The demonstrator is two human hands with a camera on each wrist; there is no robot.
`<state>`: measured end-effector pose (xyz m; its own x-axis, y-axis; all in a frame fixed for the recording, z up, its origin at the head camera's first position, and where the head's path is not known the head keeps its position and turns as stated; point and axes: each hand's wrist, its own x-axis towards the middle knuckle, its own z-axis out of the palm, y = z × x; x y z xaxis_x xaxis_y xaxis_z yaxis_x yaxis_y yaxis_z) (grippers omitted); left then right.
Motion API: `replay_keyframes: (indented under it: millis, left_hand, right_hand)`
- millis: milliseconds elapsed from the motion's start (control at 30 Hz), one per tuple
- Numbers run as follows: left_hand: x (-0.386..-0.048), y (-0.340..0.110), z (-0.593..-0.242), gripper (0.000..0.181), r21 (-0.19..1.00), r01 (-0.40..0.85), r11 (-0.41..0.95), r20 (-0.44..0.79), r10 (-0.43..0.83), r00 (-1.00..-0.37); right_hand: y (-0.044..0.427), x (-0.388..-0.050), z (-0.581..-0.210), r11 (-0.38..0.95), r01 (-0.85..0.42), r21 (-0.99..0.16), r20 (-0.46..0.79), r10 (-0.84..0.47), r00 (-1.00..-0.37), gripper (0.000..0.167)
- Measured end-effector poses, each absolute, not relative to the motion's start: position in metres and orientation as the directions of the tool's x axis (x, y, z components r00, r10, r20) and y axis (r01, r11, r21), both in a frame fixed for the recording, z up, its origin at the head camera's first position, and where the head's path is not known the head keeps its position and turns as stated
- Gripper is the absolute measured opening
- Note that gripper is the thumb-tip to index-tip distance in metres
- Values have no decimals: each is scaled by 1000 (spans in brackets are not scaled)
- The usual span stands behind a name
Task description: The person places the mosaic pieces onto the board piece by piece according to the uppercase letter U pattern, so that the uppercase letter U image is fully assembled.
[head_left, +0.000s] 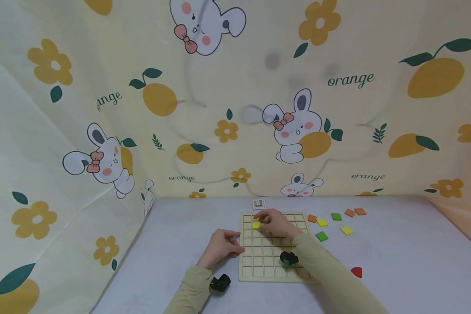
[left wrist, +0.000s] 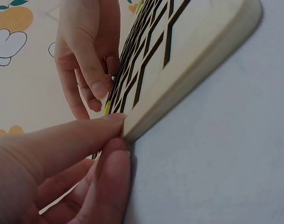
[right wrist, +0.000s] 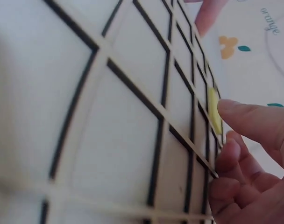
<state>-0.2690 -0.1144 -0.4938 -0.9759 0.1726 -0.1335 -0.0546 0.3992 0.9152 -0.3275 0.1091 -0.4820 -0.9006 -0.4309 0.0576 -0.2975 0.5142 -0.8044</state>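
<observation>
A pale wooden grid board (head_left: 257,274) lies flat on the table. My left hand (head_left: 221,246) holds its left edge, and the left wrist view shows thumb and a fingertip (left wrist: 116,145) meeting at the rim. One yellow tile (head_left: 256,225) sits in a cell near the board's far left corner. Over that area is my right hand (head_left: 276,223), its fingers loosely bent. In the right wrist view the thumb tip (right wrist: 228,106) is right beside the yellow tile (right wrist: 215,111); whether they touch I cannot tell. Nothing shows gripped between the right fingers.
Right of the board lie loose tiles: orange (head_left: 312,218), yellow (head_left: 347,230), green (head_left: 322,236) and several others. A red piece (head_left: 356,272) is partly hidden by the right sleeve. A small patterned card (head_left: 259,204) lies behind the board. A printed curtain (head_left: 220,174) borders the table.
</observation>
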Motion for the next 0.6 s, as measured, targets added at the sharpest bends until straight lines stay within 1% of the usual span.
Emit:
replay_keyframes:
  millis: [167,333,500,600]
  left_hand:
    - [-269,-111,-494,51,914,-55,402,-135,173,-976]
    - [-269,-111,-495,53,914,-51,402,-132,177,-975]
    - [-268,-113,-496,54,915,-49,402,-129,174,-976]
    - [-269,-114,-497,53,918,-46,393,-124,176,-977]
  right_hand:
    - [131,-321,-476,479,-336,-811,73,-487,-870,31]
    - [167,-313,-470,459,-382,-802,92,-537,-838,35]
    - [212,-306,-467,484,-364,-796,74,-519,-852,39]
    - [238,-302,-463,550,-318,-772,48,-449,-892,39]
